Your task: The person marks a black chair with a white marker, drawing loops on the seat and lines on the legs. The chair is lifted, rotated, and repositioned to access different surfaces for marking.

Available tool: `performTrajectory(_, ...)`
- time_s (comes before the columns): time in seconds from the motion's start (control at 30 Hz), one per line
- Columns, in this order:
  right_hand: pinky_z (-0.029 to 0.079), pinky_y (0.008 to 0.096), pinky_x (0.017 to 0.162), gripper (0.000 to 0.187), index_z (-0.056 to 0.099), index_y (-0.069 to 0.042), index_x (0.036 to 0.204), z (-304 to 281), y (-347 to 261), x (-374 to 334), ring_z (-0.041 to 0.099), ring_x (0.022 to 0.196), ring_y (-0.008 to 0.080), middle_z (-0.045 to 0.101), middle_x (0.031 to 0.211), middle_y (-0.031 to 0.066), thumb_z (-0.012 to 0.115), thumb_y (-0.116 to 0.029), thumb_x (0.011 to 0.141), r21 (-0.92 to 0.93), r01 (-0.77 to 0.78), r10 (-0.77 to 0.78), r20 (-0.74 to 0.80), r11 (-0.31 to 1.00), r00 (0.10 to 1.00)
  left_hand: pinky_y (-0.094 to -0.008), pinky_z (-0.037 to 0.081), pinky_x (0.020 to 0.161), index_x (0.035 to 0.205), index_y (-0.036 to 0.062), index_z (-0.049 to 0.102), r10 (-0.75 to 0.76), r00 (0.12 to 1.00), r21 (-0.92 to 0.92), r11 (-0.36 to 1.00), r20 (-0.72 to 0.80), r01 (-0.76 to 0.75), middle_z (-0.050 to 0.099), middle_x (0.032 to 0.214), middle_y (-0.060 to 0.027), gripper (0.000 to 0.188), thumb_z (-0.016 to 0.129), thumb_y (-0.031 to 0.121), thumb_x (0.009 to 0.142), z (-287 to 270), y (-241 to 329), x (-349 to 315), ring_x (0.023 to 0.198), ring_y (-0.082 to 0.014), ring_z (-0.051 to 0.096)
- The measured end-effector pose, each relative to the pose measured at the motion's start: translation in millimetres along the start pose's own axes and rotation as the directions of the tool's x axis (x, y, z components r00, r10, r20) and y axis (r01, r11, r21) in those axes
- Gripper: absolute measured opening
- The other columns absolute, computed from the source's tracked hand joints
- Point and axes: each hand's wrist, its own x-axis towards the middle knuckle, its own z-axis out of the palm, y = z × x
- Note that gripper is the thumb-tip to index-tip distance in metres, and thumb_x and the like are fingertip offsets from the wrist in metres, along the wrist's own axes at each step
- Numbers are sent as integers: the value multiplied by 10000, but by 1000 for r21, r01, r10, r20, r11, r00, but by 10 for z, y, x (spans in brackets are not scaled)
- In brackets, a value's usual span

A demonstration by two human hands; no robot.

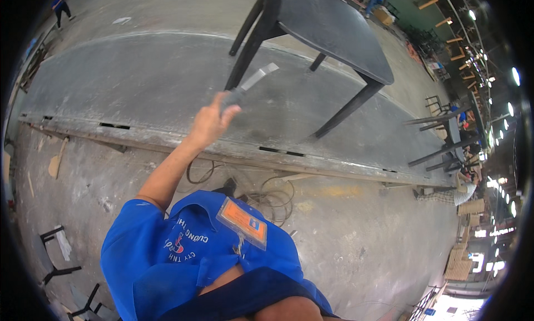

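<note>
My left hand (208,123) reaches forward over the long dark workbench (139,76), its fingers closed round the grey handle of a putty knife (257,78). The flat metal blade points away to the right, with its tip close to the legs of a black chair (342,35). That chair stands on the bench with its seat facing up; part of its upper end is cut off by the picture's edge. Whether the blade touches anything, I cannot tell. My right hand is out of view.
More black chairs (448,135) are at the bench's right end, with a person (463,194) nearby. Coiled cable (278,201) lies on the floor below the near edge. Black frames (55,271) lie at lower left. Stacked wooden pieces (459,262) stand at right.
</note>
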Motion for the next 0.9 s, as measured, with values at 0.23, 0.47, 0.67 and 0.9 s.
performTrajectory(0.23,433,332,457,161,563,-11,766,-95,-1163,-102,557,540,167,590,684,88,592,-148,844,-133,-4,-18,-162,991,987,-419,463,558,1212,87,442,-146,981,-56,988,-124,140,591,614,-127,435,554,368,900,13,468,814,612,-328,631)
performTrajectory(0.47,376,292,457,133,530,-65,826,368,-3450,-423,491,543,135,551,697,49,567,-186,866,9,501,-488,-216,865,846,-377,450,553,1178,63,470,-131,991,193,974,36,121,554,589,-105,458,559,403,883,-1007,484,986,567,-293,604)
performTrajectory(0.67,507,349,678,385,557,25,994,-27,-6629,-1027,626,743,239,647,882,166,454,-342,936,-95,978,-953,-259,185,155,-435,446,514,1125,94,449,28,1000,432,902,4,-27,579,596,-160,470,567,462,857,-1310,842,978,590,-368,601)
performTrajectory(0.9,509,431,679,365,544,-1,1138,981,-8715,-1665,645,832,330,645,991,174,521,-270,892,-810,577,-979,-19,-103,-201,-411,505,571,920,-2,573,360,922,338,893,-141,-297,593,564,-130,591,466,578,877,-1717,2102,1501,584,-339,628)
